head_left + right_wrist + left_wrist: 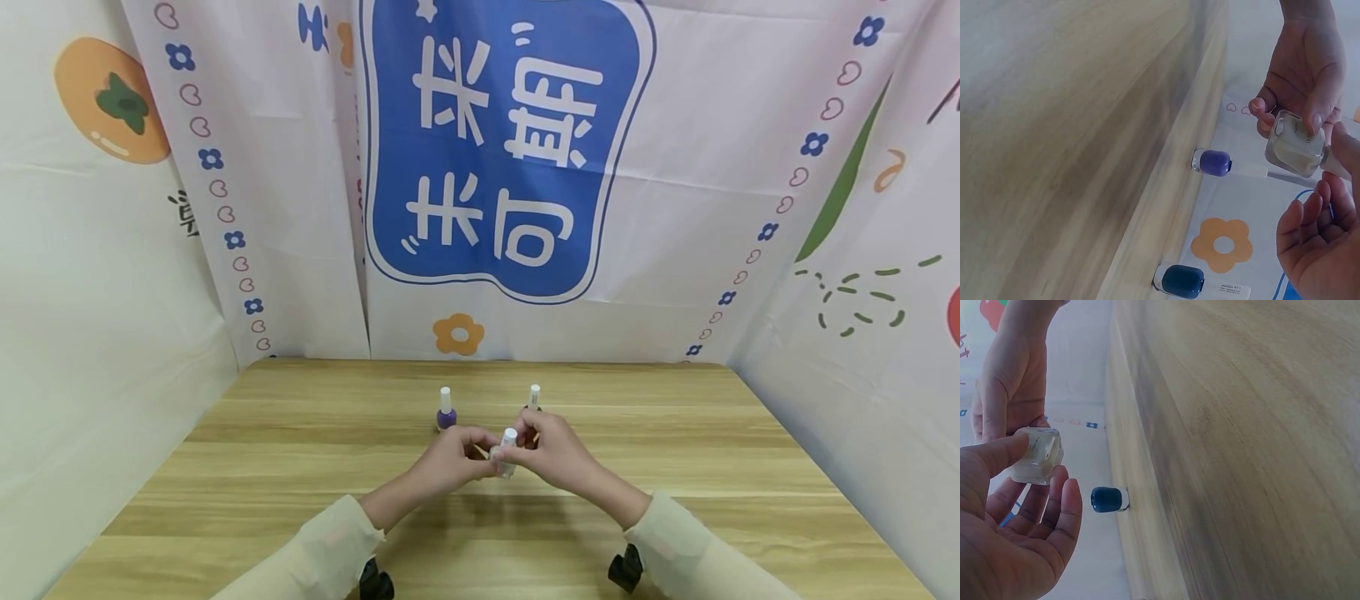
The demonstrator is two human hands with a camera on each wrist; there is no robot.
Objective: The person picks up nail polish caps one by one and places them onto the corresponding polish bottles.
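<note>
My left hand (453,457) pinches the square glass body of a clear nail polish bottle (1040,461) with a pale, whitish content. In the right wrist view, its thumb presses on the bottle's labelled face. My right hand (561,450) grips the same bottle by its white cap (510,436). The bottle is held above the table, tilted in the head view, and the right fingers partly hide the cap in the right wrist view. A purple nail polish bottle (1214,163) stands beyond the left hand. Behind the right hand stands a dark teal nail polish bottle (1183,281), mostly covered in the head view.
The wooden table (300,467) runs back to a printed white cloth (300,317) with a blue panel of characters. Cloth walls also rise at the left and right. Black wrist devices (626,568) sit under the light sleeves (678,533).
</note>
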